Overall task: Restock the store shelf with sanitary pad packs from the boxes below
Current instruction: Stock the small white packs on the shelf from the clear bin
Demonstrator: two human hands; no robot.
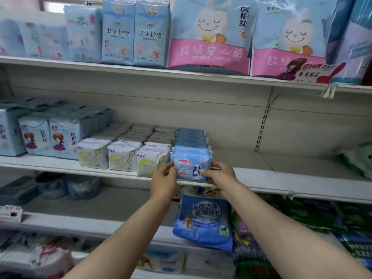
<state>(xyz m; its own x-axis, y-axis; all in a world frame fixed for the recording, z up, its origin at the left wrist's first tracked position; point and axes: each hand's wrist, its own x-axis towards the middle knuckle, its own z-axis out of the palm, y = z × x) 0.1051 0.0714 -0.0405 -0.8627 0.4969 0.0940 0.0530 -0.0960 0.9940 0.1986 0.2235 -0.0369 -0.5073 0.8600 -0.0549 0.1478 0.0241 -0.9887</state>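
A small blue sanitary pad pack (191, 167) with a pink label and a cartoon figure stands at the front edge of the middle shelf (261, 178). It heads a row of like blue packs (192, 137) running back. My left hand (164, 176) grips its left side and my right hand (220, 174) grips its right side. White ABC packs (122, 158) stand in rows just to its left.
Right of the blue row the middle shelf is bare up to a green-white pack (358, 160). Tall blue packs (60, 135) fill the left. The top shelf holds large rabbit-print packs (211, 37). A blue detergent bag (203, 220) stands on the shelf beneath my hands.
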